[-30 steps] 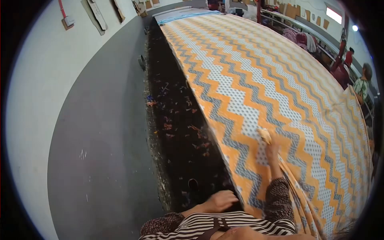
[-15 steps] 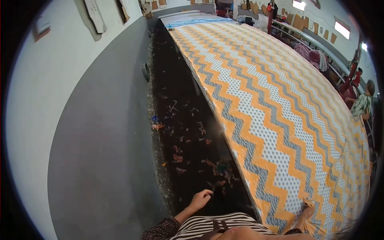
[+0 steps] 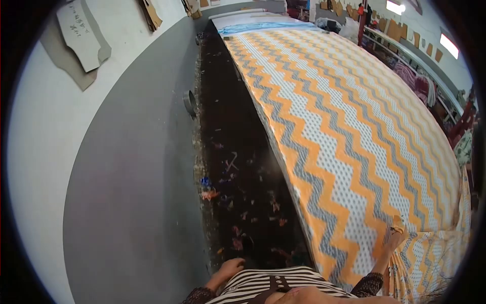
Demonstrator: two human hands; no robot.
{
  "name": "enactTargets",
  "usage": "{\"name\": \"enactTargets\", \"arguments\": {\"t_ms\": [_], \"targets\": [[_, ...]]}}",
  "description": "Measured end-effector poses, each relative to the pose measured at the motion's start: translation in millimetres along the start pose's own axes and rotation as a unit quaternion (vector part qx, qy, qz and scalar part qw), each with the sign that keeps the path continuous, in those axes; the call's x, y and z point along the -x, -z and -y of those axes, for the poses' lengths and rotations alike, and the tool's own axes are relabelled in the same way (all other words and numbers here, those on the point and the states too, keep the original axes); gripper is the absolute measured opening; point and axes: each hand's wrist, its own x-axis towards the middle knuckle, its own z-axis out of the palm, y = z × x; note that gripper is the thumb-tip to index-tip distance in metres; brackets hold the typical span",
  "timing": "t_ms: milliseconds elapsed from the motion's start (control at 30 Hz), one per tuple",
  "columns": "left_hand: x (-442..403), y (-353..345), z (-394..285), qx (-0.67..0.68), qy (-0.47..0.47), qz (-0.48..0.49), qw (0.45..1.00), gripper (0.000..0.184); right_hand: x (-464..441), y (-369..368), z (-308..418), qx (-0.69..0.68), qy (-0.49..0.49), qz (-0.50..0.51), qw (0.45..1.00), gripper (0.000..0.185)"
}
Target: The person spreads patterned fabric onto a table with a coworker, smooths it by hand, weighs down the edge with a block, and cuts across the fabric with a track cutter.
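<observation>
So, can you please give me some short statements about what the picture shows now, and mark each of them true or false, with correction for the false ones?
1. The right hand has its grip on the zigzag cloth. True.
2. The left hand also holds this cloth. False: it is apart from the cloth, close to the striped clothing.
3. The zigzag pattern has orange, grey and dotted white bands. True.
4. The dark floor along the cloth has nothing lying on it. False: coloured scraps lie there.
5. Light blue cloth shows beyond the far end of the zigzag cloth. True.
</observation>
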Motion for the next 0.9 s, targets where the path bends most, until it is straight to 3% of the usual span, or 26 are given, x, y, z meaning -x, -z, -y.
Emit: {"name": "enactTargets", "arguments": {"t_ms": [100, 167, 200, 267, 367, 433, 467, 500, 533, 667, 700, 800, 900], "targets": [[-50.7, 82.7, 22.8, 0.094, 0.05, -0.029, 0.994, 0.035, 18.3, -81.6, 17.7, -0.003, -0.013, -0.014, 1.0, 0.021], [-89.0, 137.0, 37.7, 0.381, 0.075, -0.062, 0.919, 0.033, 34.0, -127.3, 35.3, 0.004, -0.022, -0.027, 0.999, 0.021], [-112.0, 182.6, 31.9, 0.46, 0.072, -0.05, 0.884, 0.03, 43.2, -151.1, 41.5, 0.003, -0.03, -0.035, 0.999, 0.022], [-175.1, 255.1, 30.2, 0.499, -0.04, -0.071, 0.863, 0.028, 59.3, -201.7, 67.0, 0.003, -0.032, -0.054, 0.998, 0.022], [-246.4, 396.0, -59.4, 0.526, -0.254, 0.003, 0.812, 0.024, 83.2, -289.7, 106.8, 0.033, -0.008, -0.059, 0.998, 0.023], [-278.1, 475.0, -128.3, 0.57, -0.388, 0.129, 0.713, 0.019, 89.5, -343.2, 117.4, 0.016, -0.037, -0.001, 0.999, 0.022], [-291.7, 510.2, -159.5, 0.56, -0.449, 0.189, 0.67, 0.018, 85.1, -371.4, 114.3, 0.097, 0.024, 0.029, 0.995, 0.021], [-303.0, 546.5, -186.4, 0.495, -0.527, 0.21, 0.659, 0.018, 86.3, -401.1, 105.5, 0.1, 0.021, 0.031, 0.994, 0.021], [-315.6, 574.4, -209.8, 0.497, -0.583, 0.254, 0.59, 0.014, 100.0, -444.3, 119.9, 0.072, 0.043, 0.019, 0.996, 0.021], [-366.3, 667.6, -264.3, 0.565, -0.597, 0.371, 0.432, 0.012, 130.1, -616.9, 141.2, 0.009, 0.053, 0.047, 0.997, 0.02], [-383.6, 688.0, -270.9, 0.566, -0.595, 0.367, 0.438, 0.012, 133.0, -665.9, 142.7, -0.005, 0.047, 0.062, 0.997, 0.02], [-435.9, 747.1, -279.9, 0.623, -0.59, 0.395, 0.329, 0.01, 145.3, -794.5, 155.1, -0.023, 0.028, 0.102, 0.994, 0.019], [-489.0, 820.8, -264.3, 0.594, -0.579, 0.409, 0.379, 0.011, 164.5, -920.7, 183.9, -0.048, 0.029, 0.144, 0.988, 0.019]]}}
